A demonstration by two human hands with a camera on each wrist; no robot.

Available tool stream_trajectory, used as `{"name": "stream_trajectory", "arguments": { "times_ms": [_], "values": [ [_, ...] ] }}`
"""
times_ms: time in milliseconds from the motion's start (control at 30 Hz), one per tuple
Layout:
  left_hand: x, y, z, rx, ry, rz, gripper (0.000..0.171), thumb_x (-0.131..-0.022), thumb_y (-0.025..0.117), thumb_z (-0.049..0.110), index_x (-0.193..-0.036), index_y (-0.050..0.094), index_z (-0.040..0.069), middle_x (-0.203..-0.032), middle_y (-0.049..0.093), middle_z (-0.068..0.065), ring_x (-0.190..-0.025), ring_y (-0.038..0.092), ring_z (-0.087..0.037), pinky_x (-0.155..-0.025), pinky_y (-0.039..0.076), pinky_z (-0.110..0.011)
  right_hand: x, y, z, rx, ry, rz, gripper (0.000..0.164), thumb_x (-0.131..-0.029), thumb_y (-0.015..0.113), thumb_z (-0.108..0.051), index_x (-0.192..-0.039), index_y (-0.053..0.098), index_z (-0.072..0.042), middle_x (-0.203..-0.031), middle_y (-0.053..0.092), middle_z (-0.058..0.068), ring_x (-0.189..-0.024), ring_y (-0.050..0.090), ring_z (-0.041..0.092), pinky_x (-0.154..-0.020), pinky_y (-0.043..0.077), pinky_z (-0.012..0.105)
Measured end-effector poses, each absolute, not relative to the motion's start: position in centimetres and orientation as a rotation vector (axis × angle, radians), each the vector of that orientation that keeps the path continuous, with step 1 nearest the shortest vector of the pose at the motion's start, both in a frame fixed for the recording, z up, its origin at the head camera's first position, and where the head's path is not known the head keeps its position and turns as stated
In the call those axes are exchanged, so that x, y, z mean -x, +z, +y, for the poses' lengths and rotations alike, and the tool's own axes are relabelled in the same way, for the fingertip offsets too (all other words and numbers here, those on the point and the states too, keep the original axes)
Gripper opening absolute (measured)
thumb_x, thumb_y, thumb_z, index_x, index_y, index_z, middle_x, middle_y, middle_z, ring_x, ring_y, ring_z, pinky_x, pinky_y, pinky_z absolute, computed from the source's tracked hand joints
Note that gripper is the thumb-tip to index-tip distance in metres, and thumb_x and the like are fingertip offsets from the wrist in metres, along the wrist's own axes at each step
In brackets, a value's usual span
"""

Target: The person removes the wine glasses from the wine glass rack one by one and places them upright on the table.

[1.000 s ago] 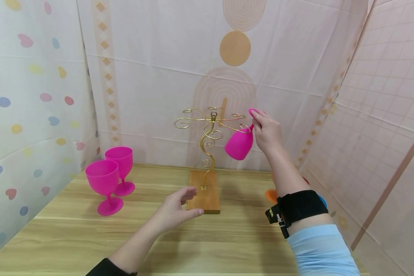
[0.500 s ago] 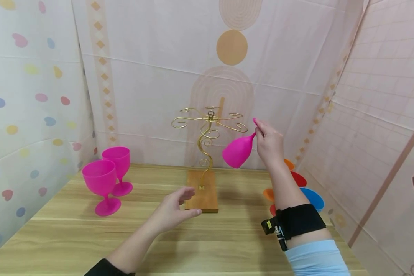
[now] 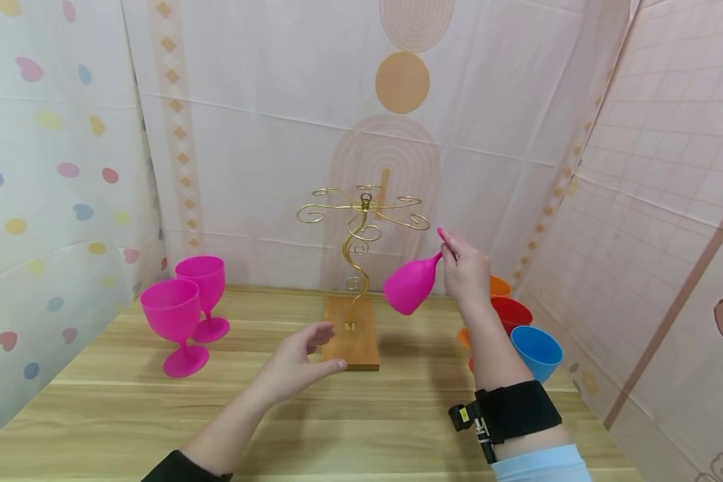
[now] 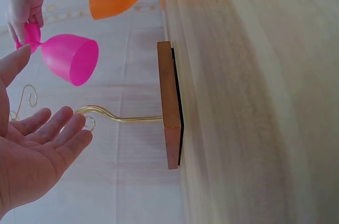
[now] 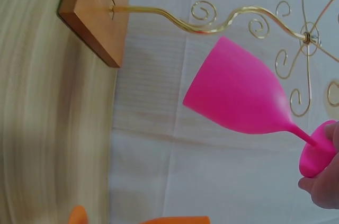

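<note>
My right hand [image 3: 466,271] pinches a pink wine goblet [image 3: 411,284] by its round foot. The goblet hangs tilted, bowl down and to the left, above the table. In the right wrist view the fingers wrap the edge of the goblet's foot [image 5: 317,152]. Just left of the goblet stands a gold wire glass rack [image 3: 357,251] with curled arms on a wooden base [image 3: 352,341]; its hooks hold nothing. My left hand [image 3: 295,361] hovers in front of the base, fingers spread loosely and palm facing right, touching nothing.
Two pink goblets [image 3: 171,311] stand upright at the table's left. Behind my right forearm are a blue goblet [image 3: 539,351], a red goblet [image 3: 512,311] and an orange goblet [image 3: 499,286]. Patterned cloth walls [image 3: 247,167] close off the back and sides.
My right hand has lowered the pink goblet away from the rack's right hook, and the goblet has tilted more sideways. The left hand has stayed nearly still.
</note>
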State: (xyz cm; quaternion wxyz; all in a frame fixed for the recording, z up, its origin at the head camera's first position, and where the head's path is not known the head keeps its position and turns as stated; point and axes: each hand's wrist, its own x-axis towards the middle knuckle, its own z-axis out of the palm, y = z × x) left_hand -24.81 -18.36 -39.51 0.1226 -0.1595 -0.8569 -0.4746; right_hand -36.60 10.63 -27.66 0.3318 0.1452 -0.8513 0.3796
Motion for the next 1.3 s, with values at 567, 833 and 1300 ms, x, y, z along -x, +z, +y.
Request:
{"name": "stream_trajectory", "arguments": {
  "times_ms": [567,833,1300],
  "values": [
    [24.6,-38.5,-18.7,0.434,-1.407,-2.455,0.073,-0.083,0.086,0.031,-0.142,0.053,0.002,-0.137,0.061,-0.014,-0.126,0.058,-0.034,-0.109,0.044,-0.049,34.4,-30.8,9.7,-0.344,0.967,-2.303,0.034,-0.103,0.062,-0.018,-0.137,0.066,-0.015,-0.127,0.069,0.011,-0.112,0.068,0.032,-0.069,0.057,0.039],
    [24.5,-38.1,-18.8,0.409,-1.433,-2.406,0.073,-0.084,0.086,0.029,-0.143,0.052,0.001,-0.14,0.059,-0.015,-0.131,0.055,-0.033,-0.111,0.042,-0.048,33.6,-32.1,9.0,-0.295,0.943,-2.345,0.032,-0.102,0.063,-0.022,-0.133,0.069,-0.017,-0.123,0.071,0.01,-0.101,0.069,0.037,-0.069,0.053,0.045],
    [24.2,-37.8,-19.4,0.311,-1.462,-2.335,0.075,-0.082,0.086,0.04,-0.143,0.053,0.01,-0.145,0.055,-0.013,-0.134,0.049,-0.036,-0.111,0.04,-0.054,32.5,-34.1,7.5,-0.29,1.06,-2.288,0.027,-0.099,0.068,-0.022,-0.124,0.075,-0.017,-0.113,0.075,0.007,-0.102,0.072,0.03,-0.074,0.057,0.045]
  ]
}}
